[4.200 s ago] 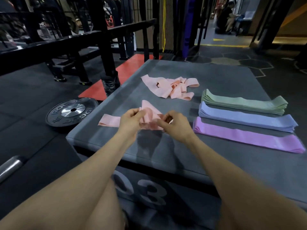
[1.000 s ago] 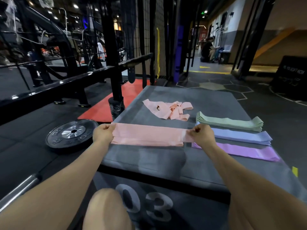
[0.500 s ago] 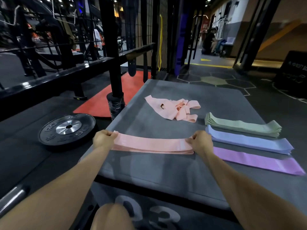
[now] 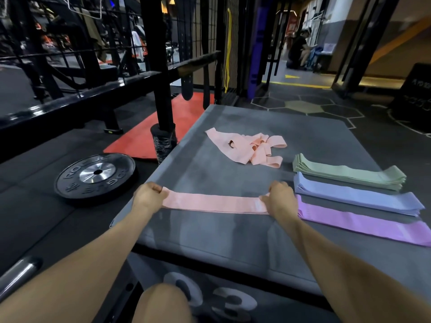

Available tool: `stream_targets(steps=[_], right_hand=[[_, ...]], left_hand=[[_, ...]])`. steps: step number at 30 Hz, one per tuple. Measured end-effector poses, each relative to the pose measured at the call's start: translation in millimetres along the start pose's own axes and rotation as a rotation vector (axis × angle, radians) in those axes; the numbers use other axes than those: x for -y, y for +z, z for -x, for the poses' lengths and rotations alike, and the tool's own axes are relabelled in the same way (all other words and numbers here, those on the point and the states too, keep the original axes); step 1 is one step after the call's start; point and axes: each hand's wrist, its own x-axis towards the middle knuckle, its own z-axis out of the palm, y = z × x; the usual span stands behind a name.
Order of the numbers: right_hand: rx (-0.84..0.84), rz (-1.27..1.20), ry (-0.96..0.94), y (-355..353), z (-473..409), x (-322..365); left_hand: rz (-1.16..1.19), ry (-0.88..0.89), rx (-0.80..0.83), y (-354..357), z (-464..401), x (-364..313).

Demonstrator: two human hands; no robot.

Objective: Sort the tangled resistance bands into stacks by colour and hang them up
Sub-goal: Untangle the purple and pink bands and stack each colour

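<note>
One pink band [image 4: 214,203] lies flat and long near the front edge of the grey box top [image 4: 233,234], running side to side. The left hand [image 4: 149,197] pinches its left end and the right hand [image 4: 279,201] pinches its right end (both hands are curled on it). Its right end touches the purple stack [image 4: 363,226]. The pink tangle [image 4: 251,148] waits near the far edge.
</note>
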Motion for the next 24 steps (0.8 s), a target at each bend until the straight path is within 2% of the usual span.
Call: stream_targets(steps=[3, 5, 8, 12, 16, 24], right_hand=[[-0.072, 0.129, -0.116, 2.5, 1.5, 7.0], [-0.054, 0.111, -0.211, 6.1, 1.4, 15.9], [0.113, -0.037, -0.347, 14.3, 4.2, 34.8], [0.283, -0.113, -0.488, 26.8, 13.4, 56.9], [0.361, -0.089, -0.53, 34.8, 17.8, 66.5], [0.329, -0.067, -0.547, 37.9, 15.8, 74.5]], left_hand=[[-0.015, 0.013, 0.024, -2.8, 0.6, 2.2], [-0.059, 0.03, 0.04, -4.7, 0.8, 2.6], [-0.07, 0.037, 0.037, -7.2, -0.6, 5.5], [-0.005, 0.019, 0.06, -8.5, -2.8, 11.8], [0.017, 0.004, 0.062, -8.6, -3.0, 12.5], [0.059, -0.051, 0.032, -5.7, -9.0, 11.6]])
